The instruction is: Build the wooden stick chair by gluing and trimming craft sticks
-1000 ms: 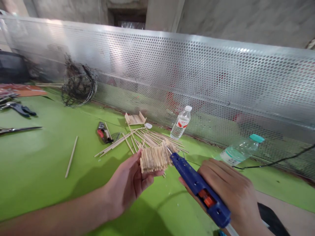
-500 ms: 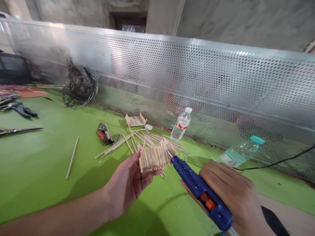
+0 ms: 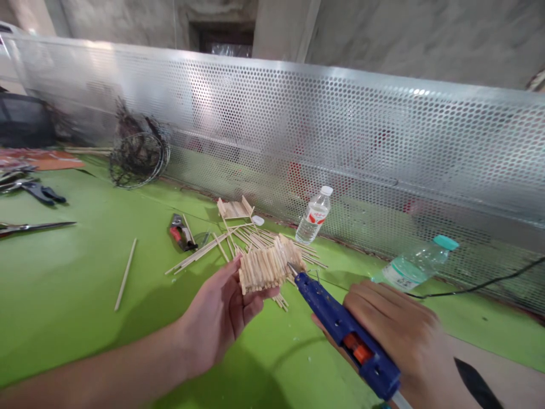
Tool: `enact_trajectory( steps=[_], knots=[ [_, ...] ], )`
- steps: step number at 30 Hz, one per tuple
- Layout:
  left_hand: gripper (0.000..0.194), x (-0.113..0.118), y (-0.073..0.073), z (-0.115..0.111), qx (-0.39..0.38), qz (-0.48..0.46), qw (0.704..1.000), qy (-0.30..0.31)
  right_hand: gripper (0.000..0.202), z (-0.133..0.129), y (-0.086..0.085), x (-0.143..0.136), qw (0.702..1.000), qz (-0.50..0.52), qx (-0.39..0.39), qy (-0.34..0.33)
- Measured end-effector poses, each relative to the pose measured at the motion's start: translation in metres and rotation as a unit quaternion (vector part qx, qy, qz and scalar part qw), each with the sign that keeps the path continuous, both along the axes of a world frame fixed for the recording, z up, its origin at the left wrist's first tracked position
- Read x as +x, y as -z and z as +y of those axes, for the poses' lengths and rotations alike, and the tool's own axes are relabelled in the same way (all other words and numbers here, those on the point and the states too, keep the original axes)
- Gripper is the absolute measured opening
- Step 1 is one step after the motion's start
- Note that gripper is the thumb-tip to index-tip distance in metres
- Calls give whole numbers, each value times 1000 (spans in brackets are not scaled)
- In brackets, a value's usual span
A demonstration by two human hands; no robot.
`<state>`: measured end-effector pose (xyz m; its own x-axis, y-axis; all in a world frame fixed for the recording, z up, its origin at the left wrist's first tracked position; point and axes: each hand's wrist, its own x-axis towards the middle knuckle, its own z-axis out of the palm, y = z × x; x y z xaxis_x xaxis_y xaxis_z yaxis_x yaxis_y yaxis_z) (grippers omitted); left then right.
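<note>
My left hand (image 3: 221,318) is closed on a small curved panel of wooden sticks (image 3: 264,268), the sticks set side by side in a row. Its fingers support the panel from below and its thumb rests at the left edge. A blue hot glue gun (image 3: 340,324) is gripped in my right hand (image 3: 392,335), with a glue stick coming out of its rear end. The metal nozzle points at the right part of the panel, at or very close to the sticks. Part of the panel's right end lies behind the nozzle.
Loose wooden sticks (image 3: 204,250) lie behind the panel, near a small stick-built piece (image 3: 235,210). Red-and-black pliers (image 3: 181,233) are left of them. A clear bottle (image 3: 313,218) stands by the perforated metal screen (image 3: 361,130); a green-capped bottle (image 3: 419,264) leans at right.
The glue gun's nozzle has moved slightly down and left along the panel. My left hand has tilted and shifted the panel slightly.
</note>
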<state>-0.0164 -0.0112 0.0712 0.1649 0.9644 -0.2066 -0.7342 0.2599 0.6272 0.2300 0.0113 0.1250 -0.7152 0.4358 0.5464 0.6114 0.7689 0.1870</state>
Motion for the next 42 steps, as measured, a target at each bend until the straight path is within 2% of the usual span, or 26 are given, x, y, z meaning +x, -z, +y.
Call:
enact_trajectory(
  steps=[11,17,20,29,37,42],
  knots=[
    [42,-3,2,3,-11,7,1000,-15,21,1,0,2,999,-4,-41,12],
    [45,-1,5,4,3,22,1000,-17,10,-1,-7,-4,993,86,-79,16],
    [48,-1,9,4,-9,33,999,-15,11,-4,-8,-10,990,112,-83,7],
    [48,2,13,3,-13,31,999,-3,16,-6,3,-16,990,124,-61,-5],
    [47,5,13,2,-25,22,999,11,25,-3,5,-15,995,97,-31,13],
    [45,5,14,3,-24,23,999,6,30,-3,5,-17,994,101,-38,24]
  ],
)
